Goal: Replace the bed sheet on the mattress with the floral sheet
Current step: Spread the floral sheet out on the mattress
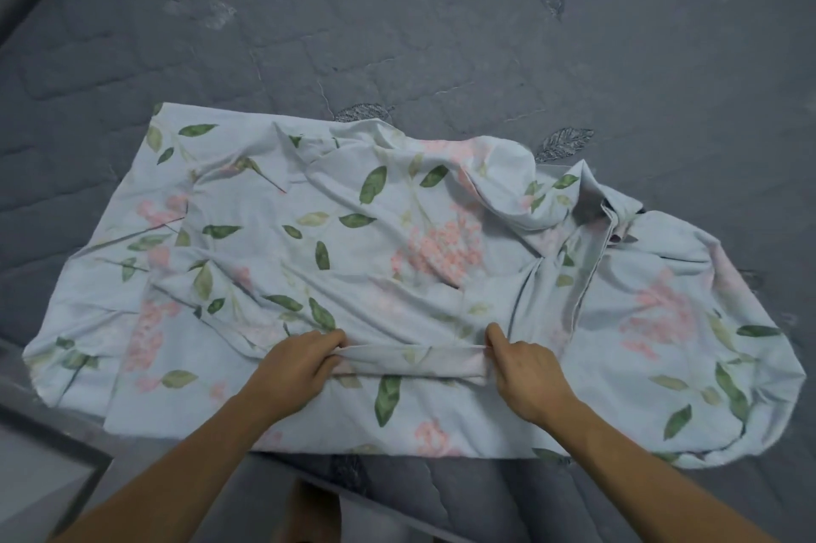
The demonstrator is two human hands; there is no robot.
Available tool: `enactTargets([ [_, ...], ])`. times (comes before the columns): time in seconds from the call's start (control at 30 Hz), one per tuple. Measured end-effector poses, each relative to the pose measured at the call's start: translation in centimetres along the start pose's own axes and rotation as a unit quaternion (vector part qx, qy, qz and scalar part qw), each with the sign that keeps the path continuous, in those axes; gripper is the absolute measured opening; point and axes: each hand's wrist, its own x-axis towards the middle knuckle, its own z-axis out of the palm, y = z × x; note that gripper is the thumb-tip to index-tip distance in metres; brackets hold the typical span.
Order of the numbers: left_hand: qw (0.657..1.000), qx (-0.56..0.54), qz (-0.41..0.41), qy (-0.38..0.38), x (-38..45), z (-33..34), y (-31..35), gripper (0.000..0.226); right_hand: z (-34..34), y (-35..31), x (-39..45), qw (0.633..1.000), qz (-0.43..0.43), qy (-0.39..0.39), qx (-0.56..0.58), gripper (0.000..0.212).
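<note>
Both hands (296, 366) (527, 374) pinch floral sheet (309, 242), fingertips hidden.

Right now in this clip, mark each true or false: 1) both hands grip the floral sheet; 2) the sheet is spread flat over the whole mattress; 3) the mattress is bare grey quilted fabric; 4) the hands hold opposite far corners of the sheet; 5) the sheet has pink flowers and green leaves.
1) True: the left hand and the right hand each pinch a fold of the floral sheet.
2) False: it lies bunched and partly folded at the near edge, most of the mattress uncovered.
3) True: grey quilting with leaf motifs shows.
4) False: they hold one short fold near the middle, close together.
5) True.
</note>
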Motion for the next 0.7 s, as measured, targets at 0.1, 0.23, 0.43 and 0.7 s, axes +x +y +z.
enactTargets([
  [0.1,1.000,-0.010,-0.008,0.023,0.0,-0.1,0.2,0.021,-0.2,0.1,0.0,0.998,-0.050,0.004,0.049,0.024],
  [0.23,0.998,-0.033,-0.053,0.030,0.3,-0.8,0.2,0.031,-1.0,0.5,0.4,0.993,-0.097,-0.020,0.069,0.022],
  [0.43,0.995,-0.071,-0.012,0.066,4.5,-4.3,-0.5,0.024,-5.1,1.7,4.8,0.990,-0.044,0.095,0.095,0.022],
  [0.7,0.982,-0.130,-0.053,0.124,14.8,-14.3,-0.5,0.028,-14.7,3.6,15.5,0.975,0.042,0.183,0.122,0.020],
])
